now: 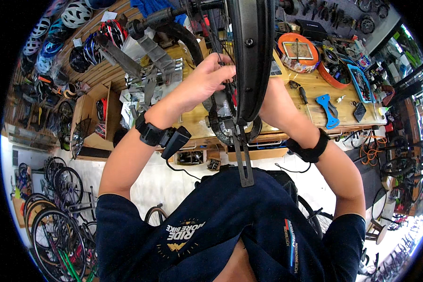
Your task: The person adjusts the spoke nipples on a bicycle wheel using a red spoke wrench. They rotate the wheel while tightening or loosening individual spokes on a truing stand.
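A black bicycle wheel rim stands upright in front of me, held in a metal truing stand. Thin spokes run down the wheel's left side. Beside them is my left hand, its thumb and fingers bent together at the spokes; what they pinch is too small to make out. Behind the rim's right side reaches my right hand, its fingers hidden by the rim. Below the rim, a slotted metal bar of the stand points toward me.
On the wooden workbench lie a blue tool, a black-handled screwdriver, an orange round tray and a blue tray. Helmets hang at left above a cardboard box. Bicycles stand at lower left.
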`<action>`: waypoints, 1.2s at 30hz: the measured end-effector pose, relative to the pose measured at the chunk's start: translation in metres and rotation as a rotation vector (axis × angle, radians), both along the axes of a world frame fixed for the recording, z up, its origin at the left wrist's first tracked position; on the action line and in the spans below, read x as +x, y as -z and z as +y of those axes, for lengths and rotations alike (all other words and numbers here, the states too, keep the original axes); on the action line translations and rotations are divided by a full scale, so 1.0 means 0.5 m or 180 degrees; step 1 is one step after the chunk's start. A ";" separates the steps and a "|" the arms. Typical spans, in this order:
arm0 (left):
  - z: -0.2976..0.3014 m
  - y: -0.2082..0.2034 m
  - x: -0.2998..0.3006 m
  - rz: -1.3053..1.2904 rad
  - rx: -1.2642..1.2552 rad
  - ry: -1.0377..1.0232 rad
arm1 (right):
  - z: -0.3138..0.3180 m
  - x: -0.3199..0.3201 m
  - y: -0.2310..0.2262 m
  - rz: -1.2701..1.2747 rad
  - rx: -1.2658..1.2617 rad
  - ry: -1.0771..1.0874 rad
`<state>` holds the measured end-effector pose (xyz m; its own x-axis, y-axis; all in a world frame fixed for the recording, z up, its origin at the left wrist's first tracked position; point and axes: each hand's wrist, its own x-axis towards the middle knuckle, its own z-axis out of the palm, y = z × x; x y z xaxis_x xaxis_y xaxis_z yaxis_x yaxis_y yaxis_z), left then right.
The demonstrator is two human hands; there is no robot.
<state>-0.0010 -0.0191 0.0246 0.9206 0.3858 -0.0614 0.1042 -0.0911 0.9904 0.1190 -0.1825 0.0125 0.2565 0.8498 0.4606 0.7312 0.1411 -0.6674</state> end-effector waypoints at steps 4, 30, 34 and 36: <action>-0.004 -0.005 -0.006 -0.0009 -0.0081 0.0024 | -0.005 0.003 -0.012 0.0083 -0.0065 -0.0051; 0.020 0.037 0.009 -0.0320 0.0375 0.0132 | -0.076 0.029 -0.019 0.1478 -0.0028 0.0633; 0.086 0.125 0.048 -0.0488 0.1002 0.0304 | -0.061 0.030 -0.011 0.1699 -0.0032 0.0394; 0.104 0.139 0.057 -0.0485 0.0728 0.0366 | -0.058 0.031 -0.006 0.1761 -0.0066 0.0303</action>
